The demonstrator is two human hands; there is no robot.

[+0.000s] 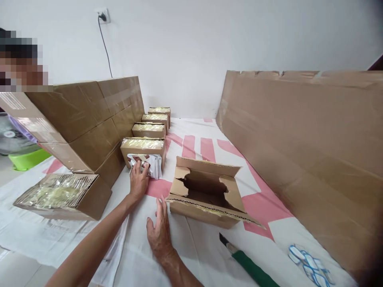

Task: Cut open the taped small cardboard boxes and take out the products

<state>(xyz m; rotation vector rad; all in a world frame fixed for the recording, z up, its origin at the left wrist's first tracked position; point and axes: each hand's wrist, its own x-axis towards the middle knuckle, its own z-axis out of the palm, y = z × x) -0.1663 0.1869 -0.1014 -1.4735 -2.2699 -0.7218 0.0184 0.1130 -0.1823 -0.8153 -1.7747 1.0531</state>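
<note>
My left hand (139, 180) reaches forward with its fingers spread against the front of a small stack of printed white and brown packets (154, 166). The packets stand against the nearest small carton (143, 148) in the row. My right hand (161, 233) is open, fingers stretched out, close to the left end of an open cardboard box (206, 213). Whether its fingertips touch the box, I cannot tell. The box's long flaps are folded outward, and its visible interior holds nothing. A green-handled utility knife (251, 268) lies in front of it.
Large stacked cartons (86, 111) form a wall on the left, with filled small boxes alongside. A carton of wrapped contents (56, 193) sits nearer me. Tall cardboard (299, 147) borders the right side. Blue-and-white straps (311, 265) lie nearby. Another person (20, 59) is at far left.
</note>
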